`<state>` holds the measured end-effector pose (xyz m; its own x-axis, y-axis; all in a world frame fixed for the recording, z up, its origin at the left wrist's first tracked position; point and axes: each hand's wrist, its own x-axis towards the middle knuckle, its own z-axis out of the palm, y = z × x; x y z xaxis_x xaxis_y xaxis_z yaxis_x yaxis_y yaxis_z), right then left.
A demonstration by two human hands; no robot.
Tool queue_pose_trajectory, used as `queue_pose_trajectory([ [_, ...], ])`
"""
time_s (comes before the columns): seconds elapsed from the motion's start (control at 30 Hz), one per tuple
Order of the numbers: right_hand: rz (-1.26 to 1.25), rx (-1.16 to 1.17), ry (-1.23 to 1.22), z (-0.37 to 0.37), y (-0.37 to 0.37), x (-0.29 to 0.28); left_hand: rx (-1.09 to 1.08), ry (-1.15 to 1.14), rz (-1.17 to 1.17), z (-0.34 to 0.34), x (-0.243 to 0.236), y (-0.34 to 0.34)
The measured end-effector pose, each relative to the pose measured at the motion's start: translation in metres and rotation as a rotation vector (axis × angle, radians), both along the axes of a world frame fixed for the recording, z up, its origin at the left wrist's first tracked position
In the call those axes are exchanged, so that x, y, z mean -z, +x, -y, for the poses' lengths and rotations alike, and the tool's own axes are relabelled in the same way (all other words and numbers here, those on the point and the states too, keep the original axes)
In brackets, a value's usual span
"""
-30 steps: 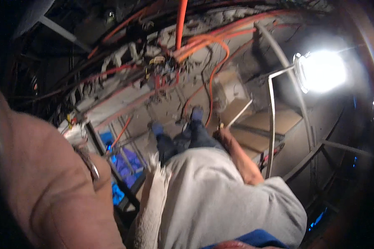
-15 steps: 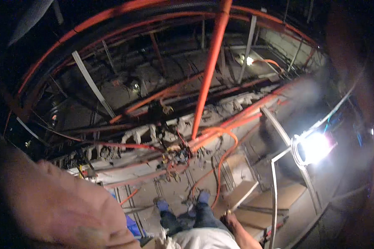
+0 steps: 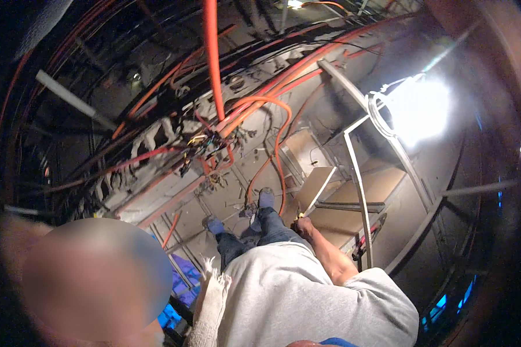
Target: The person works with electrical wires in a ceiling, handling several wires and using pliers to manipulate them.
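My right hand (image 3: 303, 225) hangs beside my right thigh, its fingers closed. A small yellowish tip (image 3: 300, 216) shows at the fingers; what it belongs to is too small to make out. Close by are tan boards (image 3: 318, 186), apart from the hand as far as I can see. At the left, very near the camera, a large blurred skin-coloured shape (image 3: 92, 283) looks like my left hand; its fingers cannot be made out. Next to it is a white knitted piece with a frayed end (image 3: 211, 301), lying along my grey shirt (image 3: 307, 283).
A bright round lamp (image 3: 417, 110) glares at the right beside a pale metal frame (image 3: 356, 168). An orange upright pipe (image 3: 212, 63) meets tangled wires (image 3: 214, 141) ahead. An orange hose (image 3: 281, 156) loops down to the floor by my feet. Blue-purple material (image 3: 182, 274) lies at lower left.
My view has tilted down, showing more of my shirt and right arm. The lamp and pipe sit higher and further left. The right hand stays closed by the thigh.
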<state>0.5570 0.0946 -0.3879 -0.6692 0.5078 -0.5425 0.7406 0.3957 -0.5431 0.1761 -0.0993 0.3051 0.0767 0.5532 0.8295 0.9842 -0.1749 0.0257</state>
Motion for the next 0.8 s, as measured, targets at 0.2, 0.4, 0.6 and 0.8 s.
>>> queue_pose_trajectory([
  [0.2,-0.065,0.705,-0.388,0.01,0.011,0.043,-0.018,-0.028,0.029,-0.013,0.011,0.017],
  [0.4,0.044,0.57,-0.345,0.009,-0.012,0.024,-0.068,-0.082,0.016,-0.012,0.023,0.029],
  [0.6,0.027,1.031,-0.458,0.012,-0.003,0.044,-0.07,-0.103,0.032,-0.019,0.023,0.034],
  [0.8,0.334,0.899,-0.22,0.019,0.06,0.124,-0.026,-0.124,0.095,-0.041,0.026,0.036],
])
